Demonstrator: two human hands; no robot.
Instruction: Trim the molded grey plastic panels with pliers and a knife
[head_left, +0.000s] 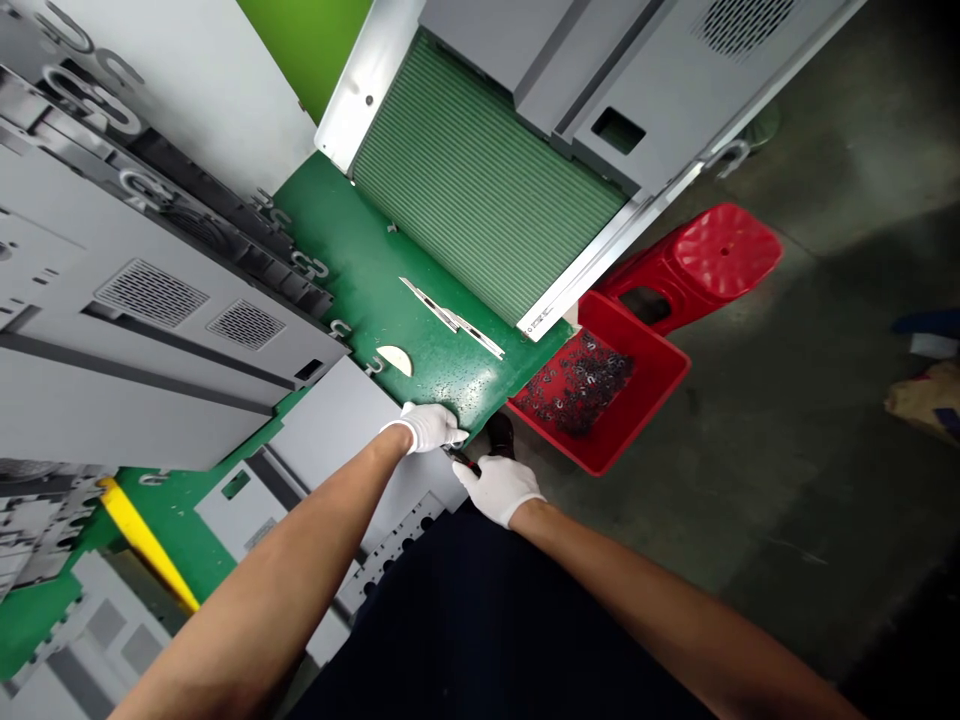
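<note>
My left hand (431, 428), in a white glove, is closed at the far edge of a large grey plastic panel (341, 425), which lies in front of me and partly over the green tabletop. Its fingertips point right, to the panel's corner. My right hand (499, 490), also gloved in white, is closed round a small hand tool with black and red handles, apparently cutting pliers (466, 461). The pliers' tip is close below my left fingertips, at the panel's edge; the jaws are mostly hidden. Dark crumbs lie on the green tabletop (352, 255) just beyond my left hand.
A red bin (637, 405) with small dark scraps stands right, beside a red stool (724, 250). Ahead, a green ribbed conveyor (480, 170) carries a grey panel (675, 90). Stacked grey panels (157, 290) rise left. Two thin white strips (450, 318) and a half-round piece (395, 359) lie on the tabletop.
</note>
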